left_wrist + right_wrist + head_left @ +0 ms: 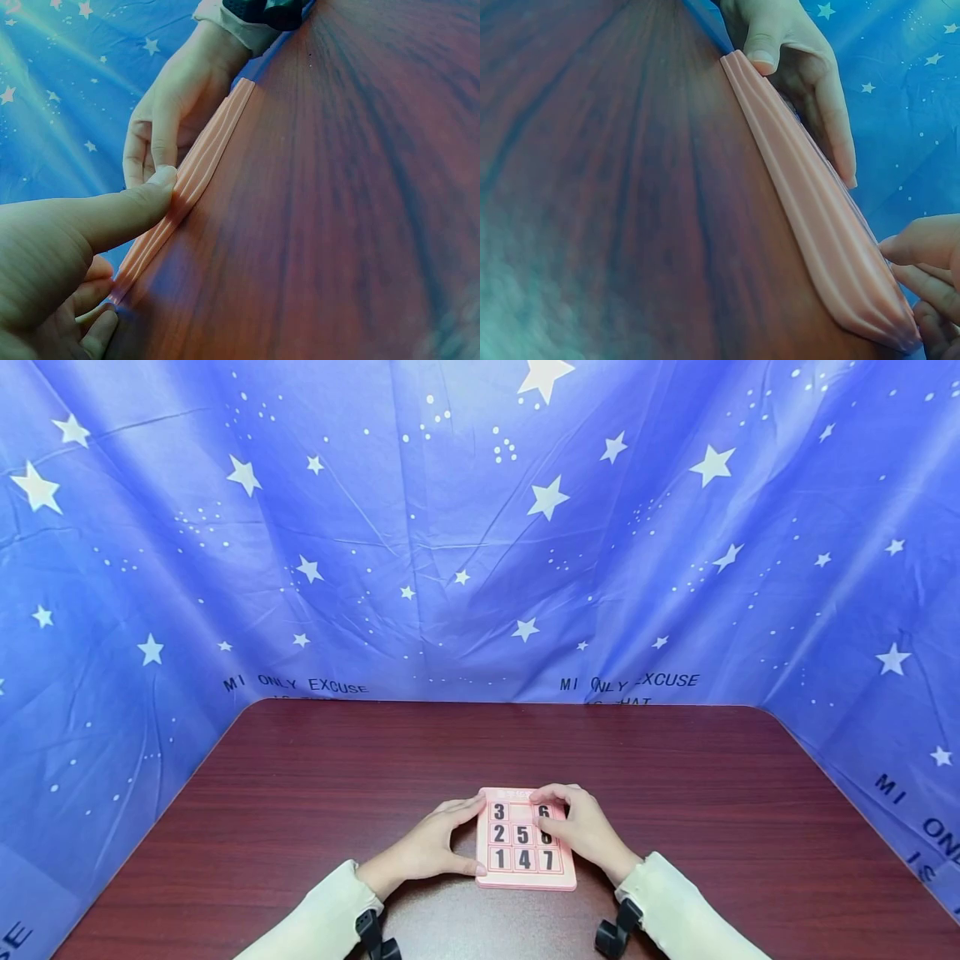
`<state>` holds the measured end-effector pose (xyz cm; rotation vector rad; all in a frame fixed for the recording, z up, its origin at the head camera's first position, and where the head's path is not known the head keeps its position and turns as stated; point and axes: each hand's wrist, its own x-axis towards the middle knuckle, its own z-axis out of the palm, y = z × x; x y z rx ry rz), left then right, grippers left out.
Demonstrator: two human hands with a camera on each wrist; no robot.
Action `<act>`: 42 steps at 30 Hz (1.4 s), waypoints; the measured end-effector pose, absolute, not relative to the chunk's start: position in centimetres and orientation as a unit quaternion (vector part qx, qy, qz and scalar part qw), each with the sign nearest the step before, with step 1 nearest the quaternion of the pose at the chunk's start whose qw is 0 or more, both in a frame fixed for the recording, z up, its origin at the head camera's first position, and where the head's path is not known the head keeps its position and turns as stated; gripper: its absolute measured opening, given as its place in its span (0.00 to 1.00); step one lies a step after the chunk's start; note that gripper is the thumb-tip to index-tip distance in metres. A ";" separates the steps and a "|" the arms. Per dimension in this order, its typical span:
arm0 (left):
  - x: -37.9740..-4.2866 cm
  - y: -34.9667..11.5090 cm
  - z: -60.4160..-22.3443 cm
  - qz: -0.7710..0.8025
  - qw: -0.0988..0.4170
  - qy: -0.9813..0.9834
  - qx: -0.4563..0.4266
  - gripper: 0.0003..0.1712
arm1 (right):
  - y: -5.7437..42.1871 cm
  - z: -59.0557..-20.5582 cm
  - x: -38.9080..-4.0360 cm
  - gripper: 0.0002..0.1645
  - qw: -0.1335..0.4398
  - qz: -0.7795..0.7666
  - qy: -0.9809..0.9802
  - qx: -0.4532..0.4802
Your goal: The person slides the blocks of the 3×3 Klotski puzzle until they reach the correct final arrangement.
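Observation:
A pink number slide puzzle (524,881) lies flat on the table, its black digits facing up. The top row shows 3, a gap and 6; below are 2, 5, a partly covered 8, then 1, 4, 7. My left hand (427,845) holds the puzzle's left side, thumb at the lower corner and fingers at the upper one. From the right, my right hand (588,827) grips the upper right part, its thumb over the tiles near 6 and 8 and a finger at the top edge. Both wrist views show the puzzle's ridged pink side (199,169).
The dark red wooden table (300,777) spreads around the puzzle. A blue curtain (450,527) with white stars and lettering hangs behind and at both sides. Black wrist cameras (617,931) sit near the cream sleeves (682,902).

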<state>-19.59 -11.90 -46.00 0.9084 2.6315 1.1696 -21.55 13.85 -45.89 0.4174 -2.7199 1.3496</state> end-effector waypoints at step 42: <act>-19.6 -11.9 -46.1 0.401 0.059 0.861 0.306 0.55 | 8.4 -45.2 -21.8 0.17 0.045 0.475 -0.859 0.182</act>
